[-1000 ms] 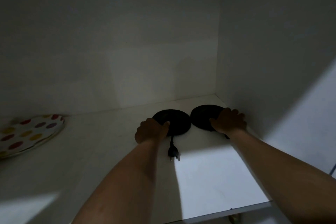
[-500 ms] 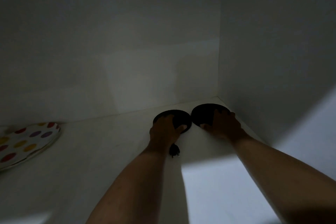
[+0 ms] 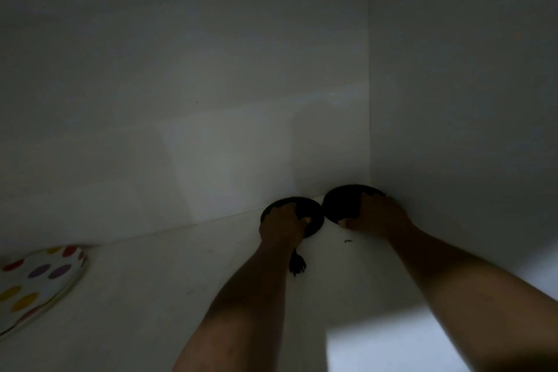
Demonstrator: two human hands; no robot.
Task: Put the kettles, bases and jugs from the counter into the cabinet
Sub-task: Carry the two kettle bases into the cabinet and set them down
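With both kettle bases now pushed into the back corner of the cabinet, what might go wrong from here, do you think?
1. The plug lies loose beside the left forearm; withdrawing the left hand might snag it and drag the left base forward.
2. The right base touches its neighbour, so moving either may shift the other.
3. The corner is dark, making placement hard to check.

Lighting: dim, grey, low contrast inside the white laminate cabinet interior point(image 3: 211, 130). One bright patch on the shelf, below and nearer than the fingers point(image 3: 367, 199). Round black kettle bases point(image 3: 341, 202) reduced to silhouettes. Soft blur; wide-angle bowing at edges.
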